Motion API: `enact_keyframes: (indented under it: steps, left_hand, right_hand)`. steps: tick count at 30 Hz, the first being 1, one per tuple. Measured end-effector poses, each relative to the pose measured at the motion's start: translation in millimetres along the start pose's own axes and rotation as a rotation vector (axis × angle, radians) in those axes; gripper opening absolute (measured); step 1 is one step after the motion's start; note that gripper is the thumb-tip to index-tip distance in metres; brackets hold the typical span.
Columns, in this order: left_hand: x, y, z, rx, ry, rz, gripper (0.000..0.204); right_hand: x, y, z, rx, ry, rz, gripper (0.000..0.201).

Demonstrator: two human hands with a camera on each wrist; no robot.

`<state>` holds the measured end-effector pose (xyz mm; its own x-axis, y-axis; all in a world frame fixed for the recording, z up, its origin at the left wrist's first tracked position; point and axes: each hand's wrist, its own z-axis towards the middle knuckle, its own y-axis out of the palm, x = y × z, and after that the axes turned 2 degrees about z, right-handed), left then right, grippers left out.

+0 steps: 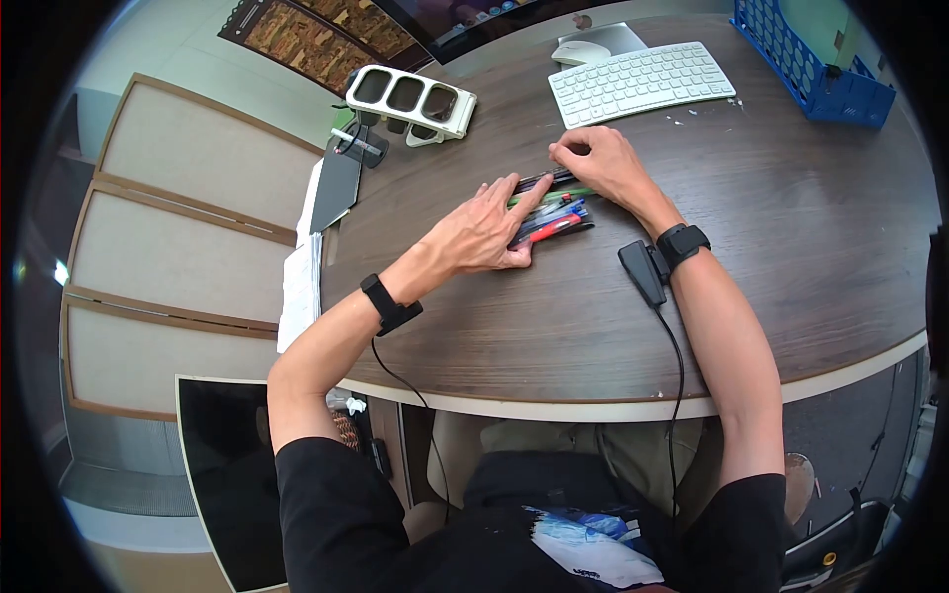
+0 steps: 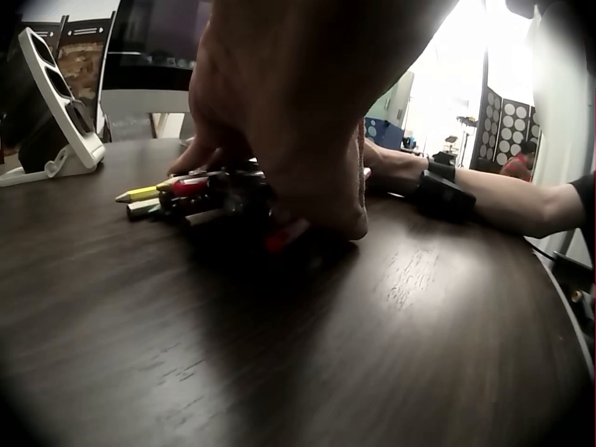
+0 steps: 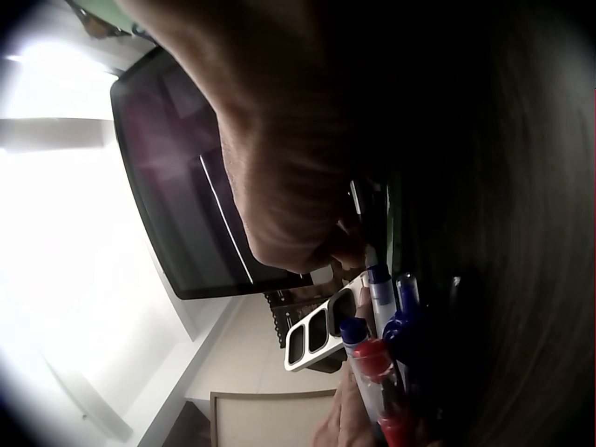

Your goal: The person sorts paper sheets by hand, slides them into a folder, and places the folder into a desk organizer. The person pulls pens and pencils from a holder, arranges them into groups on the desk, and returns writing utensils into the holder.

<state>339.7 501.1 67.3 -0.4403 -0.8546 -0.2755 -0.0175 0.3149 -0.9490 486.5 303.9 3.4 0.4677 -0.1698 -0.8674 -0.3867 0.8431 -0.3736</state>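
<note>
A bundle of pens and markers (image 1: pixel 554 229), with red, blue, green and black parts, lies on the desk. My left hand (image 1: pixel 479 227) grips it from above, thumb along the near side and fingers over the far side. The palm hides the pens' left ends, where a yellow tip (image 2: pixel 140 195) pokes out in the left wrist view. At the far right end of the bundle is my right hand (image 1: pixel 611 170), its thumb and index finger curled into a loop. A black pen (image 1: pixel 560 176) runs close by its fingers; whether they pinch it I cannot tell.
Beyond the hands are a white keyboard (image 1: pixel 643 84), a mouse (image 1: pixel 581 52) and a monitor (image 1: pixel 465 25). A white three-slot holder (image 1: pixel 410 99) stands at the back left, near a dark pen cup (image 1: pixel 364 148). A blue basket (image 1: pixel 840 99) occupies the back right. Papers (image 1: pixel 300 287) lie along the left edge.
</note>
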Motion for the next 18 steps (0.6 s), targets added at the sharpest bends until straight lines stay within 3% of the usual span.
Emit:
enact_keyframes:
  steps: [4,6,14,18]
  left_hand:
    - [-4,-2,2,0.004,0.029,0.002,0.101]
    - [-6,-8,3,-0.113,0.0,-0.023,0.098]
    - [-24,-16,9,-0.137,0.037,-0.002,0.087]
    - [-27,-24,10,-0.19,-0.038,-0.111,0.078]
  right_hand:
    - [-1,-1,-3,0.0,0.025,-0.021,0.043]
    - [-4,-3,-4,-0.007,0.034,-0.019,0.043]
    - [-6,-1,-5,0.017,0.011,-0.038,0.039]
    - [-6,-2,-6,0.014,0.017,-0.038,0.039]
